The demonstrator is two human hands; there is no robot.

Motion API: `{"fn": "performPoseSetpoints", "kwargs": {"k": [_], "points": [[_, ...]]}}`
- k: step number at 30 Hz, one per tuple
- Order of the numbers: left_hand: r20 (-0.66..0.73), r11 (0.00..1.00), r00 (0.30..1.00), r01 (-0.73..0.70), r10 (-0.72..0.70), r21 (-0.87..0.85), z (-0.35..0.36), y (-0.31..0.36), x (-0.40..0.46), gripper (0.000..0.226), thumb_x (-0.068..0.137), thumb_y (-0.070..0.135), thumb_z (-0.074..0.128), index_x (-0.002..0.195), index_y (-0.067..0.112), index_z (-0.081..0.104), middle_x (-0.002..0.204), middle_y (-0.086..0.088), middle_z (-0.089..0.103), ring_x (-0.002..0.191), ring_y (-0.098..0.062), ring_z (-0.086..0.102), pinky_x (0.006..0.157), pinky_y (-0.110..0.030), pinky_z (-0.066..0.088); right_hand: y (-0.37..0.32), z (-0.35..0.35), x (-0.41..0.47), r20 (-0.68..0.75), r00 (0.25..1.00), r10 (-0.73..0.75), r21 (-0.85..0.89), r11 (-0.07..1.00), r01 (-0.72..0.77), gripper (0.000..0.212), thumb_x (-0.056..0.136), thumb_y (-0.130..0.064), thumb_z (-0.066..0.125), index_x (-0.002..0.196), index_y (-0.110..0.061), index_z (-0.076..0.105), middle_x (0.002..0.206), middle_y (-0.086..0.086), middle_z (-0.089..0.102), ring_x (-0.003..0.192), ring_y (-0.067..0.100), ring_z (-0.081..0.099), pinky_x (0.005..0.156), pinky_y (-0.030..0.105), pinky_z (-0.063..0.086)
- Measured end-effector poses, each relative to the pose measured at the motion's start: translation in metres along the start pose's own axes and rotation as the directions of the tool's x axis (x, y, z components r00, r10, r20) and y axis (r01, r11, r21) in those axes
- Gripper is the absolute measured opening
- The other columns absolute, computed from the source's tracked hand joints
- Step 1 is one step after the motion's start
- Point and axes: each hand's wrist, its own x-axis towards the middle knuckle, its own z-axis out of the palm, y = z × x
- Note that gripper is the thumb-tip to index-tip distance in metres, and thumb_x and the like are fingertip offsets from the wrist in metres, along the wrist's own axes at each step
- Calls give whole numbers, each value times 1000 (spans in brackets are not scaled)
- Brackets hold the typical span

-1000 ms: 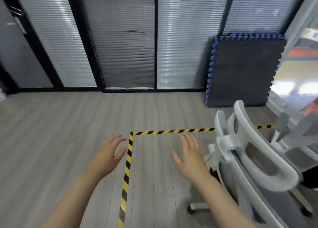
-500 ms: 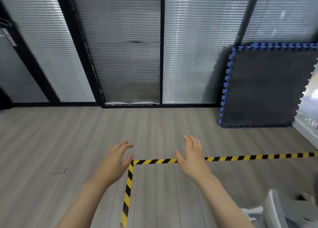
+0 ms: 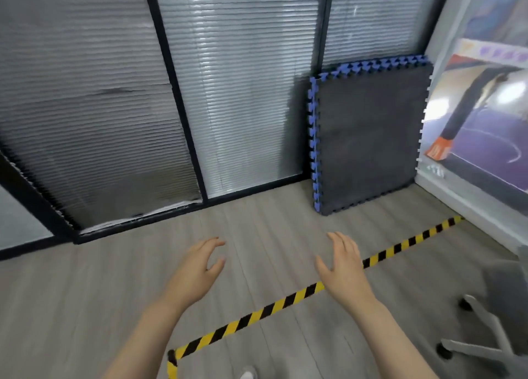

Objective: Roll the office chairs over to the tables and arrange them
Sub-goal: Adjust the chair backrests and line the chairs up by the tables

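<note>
Turning away, the person is seeing less of the office chair (image 3: 485, 333), now just its legs and wheels low on the right, while the left hand (image 3: 197, 267) and right hand (image 3: 341, 267) are hanging open holding nothing, probably needing to reach back and grab it next.

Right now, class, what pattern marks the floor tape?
Floor tape: diagonal yellow and black stripes, seen in the head view.
</note>
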Motion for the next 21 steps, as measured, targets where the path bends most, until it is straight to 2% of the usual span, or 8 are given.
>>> {"fn": "performPoseSetpoints", "kwargs": {"k": [5, 8, 11, 14, 16, 21], "points": [[143, 979, 970, -203, 196, 34, 7, 23, 150, 37, 95, 35, 55, 132, 32, 50, 147, 6, 41, 135, -13, 35, 109, -30, 33, 22, -22, 64, -152, 971, 184, 13, 983, -184, 59, 98, -39, 50, 148, -13, 33, 155, 5, 29, 147, 21, 17, 122, 37, 17], [223, 946, 922, -323, 316, -4, 32, 66, 218, 38, 95, 32, 56, 133, 28, 50, 143, 5, 44, 133, -12, 37, 107, -23, 26, 55, -44, 75, -221, 921, 322, -1, 944, -330, 59, 97, -39, 49, 147, -13, 33, 155, 5, 30, 147, 23, 19, 121, 39, 19], [318, 891, 838, -452, 444, -54, 76, 121, 268, 38, 95, 28, 56, 132, 23, 51, 140, 3, 46, 130, -9, 38, 105, -21, 25, 94, -72, 73, -322, 824, 466, 33, 875, -482, 61, 97, -37, 52, 149, -12, 32, 156, 7, 28, 147, 24, 18, 122, 37, 13], [402, 839, 746, -530, 531, -125, 127, 185, 301, 37, 97, 33, 53, 133, 26, 50, 144, 7, 40, 131, -1, 31, 105, -24, 31, 136, -99, 66, -392, 714, 580, 96, 798, -595, 62, 97, -38, 52, 150, -11, 31, 157, 7, 28, 148, 23, 16, 122, 35, 10], [442, 793, 681, -596, 584, -129, 159, 228, 314, 38, 97, 35, 51, 134, 28, 49, 148, 8, 37, 138, -7, 30, 107, -30, 34, 165, -114, 64, -418, 664, 620, 113, 761, -639, 63, 97, -38, 54, 149, -10, 32, 157, 9, 29, 148, 24, 19, 123, 37, 13], [518, 645, 483, -741, 706, -189, 236, 353, 324, 40, 98, 35, 50, 137, 27, 47, 151, 9, 35, 142, -10, 26, 113, -29, 25, 243, -168, 56, -487, 510, 709, 213, 663, -718, 60, 94, -34, 58, 145, -8, 39, 153, 12, 35, 145, 28, 24, 121, 40, 18]]}}
